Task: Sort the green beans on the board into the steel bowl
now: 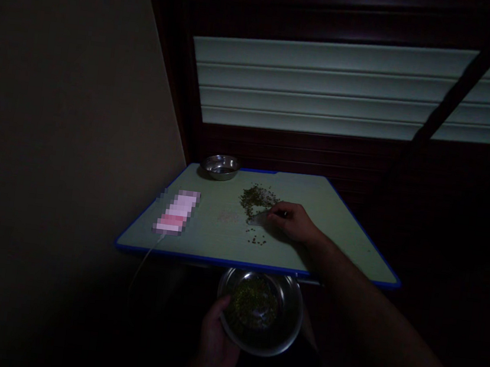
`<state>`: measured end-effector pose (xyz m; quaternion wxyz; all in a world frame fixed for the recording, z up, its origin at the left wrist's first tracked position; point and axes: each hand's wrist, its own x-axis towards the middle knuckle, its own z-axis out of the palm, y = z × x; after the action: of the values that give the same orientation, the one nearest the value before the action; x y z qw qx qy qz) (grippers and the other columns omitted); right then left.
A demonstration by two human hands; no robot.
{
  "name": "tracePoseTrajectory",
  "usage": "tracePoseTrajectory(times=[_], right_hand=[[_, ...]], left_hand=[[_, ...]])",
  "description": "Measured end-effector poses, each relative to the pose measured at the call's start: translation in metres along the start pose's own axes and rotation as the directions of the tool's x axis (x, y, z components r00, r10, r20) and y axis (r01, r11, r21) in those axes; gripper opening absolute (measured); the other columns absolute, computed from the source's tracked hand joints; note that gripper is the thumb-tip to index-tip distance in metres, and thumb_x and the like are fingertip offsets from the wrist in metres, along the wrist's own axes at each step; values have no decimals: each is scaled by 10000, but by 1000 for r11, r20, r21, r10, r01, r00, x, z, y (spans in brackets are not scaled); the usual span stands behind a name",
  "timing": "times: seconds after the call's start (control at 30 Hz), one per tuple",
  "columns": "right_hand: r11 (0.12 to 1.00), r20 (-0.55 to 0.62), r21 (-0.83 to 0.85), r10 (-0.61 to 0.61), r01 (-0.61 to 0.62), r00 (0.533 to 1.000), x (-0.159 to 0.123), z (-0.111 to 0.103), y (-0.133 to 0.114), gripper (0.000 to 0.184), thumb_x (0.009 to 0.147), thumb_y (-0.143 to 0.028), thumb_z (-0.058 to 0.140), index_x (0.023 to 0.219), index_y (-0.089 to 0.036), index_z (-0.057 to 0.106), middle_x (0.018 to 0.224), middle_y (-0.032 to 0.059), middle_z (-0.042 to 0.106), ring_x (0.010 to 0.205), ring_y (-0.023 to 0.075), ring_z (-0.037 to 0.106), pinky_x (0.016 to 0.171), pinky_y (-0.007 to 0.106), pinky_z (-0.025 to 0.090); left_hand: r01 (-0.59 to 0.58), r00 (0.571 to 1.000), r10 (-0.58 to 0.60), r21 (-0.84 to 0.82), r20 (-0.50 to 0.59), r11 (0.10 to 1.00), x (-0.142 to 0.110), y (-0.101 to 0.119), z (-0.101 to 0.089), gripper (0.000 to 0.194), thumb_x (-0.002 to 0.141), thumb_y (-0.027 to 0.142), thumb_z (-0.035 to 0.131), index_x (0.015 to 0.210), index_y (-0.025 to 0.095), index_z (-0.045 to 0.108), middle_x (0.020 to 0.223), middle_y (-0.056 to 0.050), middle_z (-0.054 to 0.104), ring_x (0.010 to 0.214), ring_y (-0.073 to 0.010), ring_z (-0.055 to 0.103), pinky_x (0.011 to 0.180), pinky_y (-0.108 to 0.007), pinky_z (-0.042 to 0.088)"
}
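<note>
"Closest to the camera ran the right forearm [360, 299], crossing the near edge of the desk [210, 245]," said the first speaker.

"And the fingers?" asked the second.

"The right hand [291, 220] had them pinched on a thin pale tool [258, 218], beside dark grains [257, 197] scattered mid-desk. The left hand [219, 338] was clamped on a large metal bowl [292, 311] of greenish grains, thumb at the rim, other fingers hidden."

"What could have gone wrong?"

"A brisk sweep might have flung loose grains past the bowl; that one-sided grip might have let it tip. Dim light could have hidden strays."

"Anything in the way?"

"A pixelated, phone-shaped slab [178, 212] lay leftward, its cord [145, 259] hanging where an elbow might have snagged it. A smaller metal bowl [221, 175] stood at the far left corner, well apart."
</note>
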<state>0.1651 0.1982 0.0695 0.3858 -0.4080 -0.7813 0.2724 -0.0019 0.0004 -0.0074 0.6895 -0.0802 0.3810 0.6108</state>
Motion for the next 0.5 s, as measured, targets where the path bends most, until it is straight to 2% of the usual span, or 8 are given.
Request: tracePoseTrajectory(times=[0.23,0.33,0.5], right_hand=[[998,24,5,65,-65,998,-1,1,0,245,723,-385,607,666,-150,644,600,3,561,597,133,481,585,267,378],[997,41,8,73,-73,996,-1,1,0,233,711,-380,617,646,-157,621,596,0,556,586,125,472,575,261,377],[996,84,4,84,-85,993,-1,-1,6,235,701,-380,625,627,-161,591,590,-7,549,578,115,466,558,246,381]], left_hand=[[-7,1000,8,-14,22,1000,1,-1,-2,212,823,220,575,894,136,755,845,-109,785,877,-271,720,960,-455,485],[-2,1000,2,-13,-8,1000,1,-1,-1,237,823,217,568,948,143,756,820,-98,785,848,-265,724,961,-461,486],[-3,1000,3,-3,7,1000,0,0,1,252,826,223,550,962,187,759,791,-74,785,899,-273,723,971,-467,482]])
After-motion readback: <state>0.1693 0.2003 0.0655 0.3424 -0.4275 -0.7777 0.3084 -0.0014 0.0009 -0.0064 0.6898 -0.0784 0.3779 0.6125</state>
